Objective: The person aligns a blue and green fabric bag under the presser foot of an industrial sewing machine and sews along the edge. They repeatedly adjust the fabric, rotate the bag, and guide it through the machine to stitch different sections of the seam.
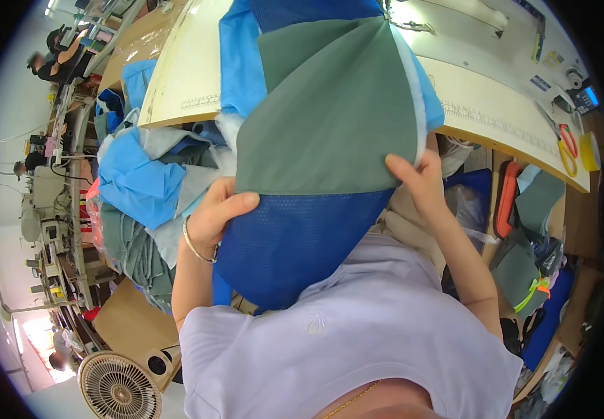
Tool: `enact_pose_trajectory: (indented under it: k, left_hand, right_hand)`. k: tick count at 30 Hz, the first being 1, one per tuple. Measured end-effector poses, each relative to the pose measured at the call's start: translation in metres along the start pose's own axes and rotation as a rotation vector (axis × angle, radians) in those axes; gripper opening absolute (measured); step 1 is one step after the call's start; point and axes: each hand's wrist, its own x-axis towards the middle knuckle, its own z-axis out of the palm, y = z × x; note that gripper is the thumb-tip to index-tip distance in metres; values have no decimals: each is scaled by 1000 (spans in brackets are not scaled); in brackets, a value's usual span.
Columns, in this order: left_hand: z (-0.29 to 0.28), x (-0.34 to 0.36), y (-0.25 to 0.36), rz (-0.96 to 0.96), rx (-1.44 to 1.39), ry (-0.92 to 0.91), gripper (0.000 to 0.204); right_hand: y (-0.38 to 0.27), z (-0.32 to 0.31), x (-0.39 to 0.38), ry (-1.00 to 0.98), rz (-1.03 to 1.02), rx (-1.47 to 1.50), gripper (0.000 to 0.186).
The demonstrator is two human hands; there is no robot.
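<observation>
A sewn fabric piece [330, 119] stretches from the sewing machine's needle area down over the table edge toward my lap. Its upper panel is grey-green, a blue textured panel [295, 237] is joined below by a straight seam, and light blue cloth [240, 59] shows along the sides. My left hand [221, 213] pinches its left edge near the seam, thumb on top. My right hand [420, 178] grips the right edge, thumb on the green panel and the other fingers mostly underneath. At the top, the cloth's corner lies by the presser foot [388, 8].
The white sewing table [483, 105] has a ruler strip along its edge. Scissors [565, 150] and yellow tape [590, 151] lie at the right. Cut cloth pieces [138, 178] are heaped at the left. A fan [119, 387] stands lower left; other people work far left.
</observation>
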Motion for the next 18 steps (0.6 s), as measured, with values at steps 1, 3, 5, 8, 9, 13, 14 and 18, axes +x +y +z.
enact_pose_trajectory:
  k: [1, 3, 5, 8, 9, 13, 14, 18]
  left_hand:
    - [-3, -2, 2, -32, 116, -28, 44]
    - [-14, -4, 10, -94, 352, -84, 46]
    - [-21, 4, 27, 23, 842, 147, 43]
    - [-14, 23, 56, 480, 860, 527, 40]
    - [-18, 40, 66, 602, 800, 617, 40]
    - [-33, 115, 101, 639, 912, 588, 55]
    - [-35, 135, 106, 535, 867, 561, 58]
    - [-21, 198, 114, 144, 786, 388, 68]
  right_hand:
    - [1, 0, 3, 5, -24, 99, 33]
    - [2, 1, 11, 14, -75, 300, 36]
    - [0, 10, 6, -56, -9, 311, 37]
    - [0, 17, -8, -234, 322, 352, 32]
    - [2, 19, -11, -250, 332, 287, 31]
    - [13, 17, -10, -273, 344, 108, 24]
    - [10, 15, -10, -283, 357, 64, 23]
    - [1, 11, -14, -292, 178, -92, 23]
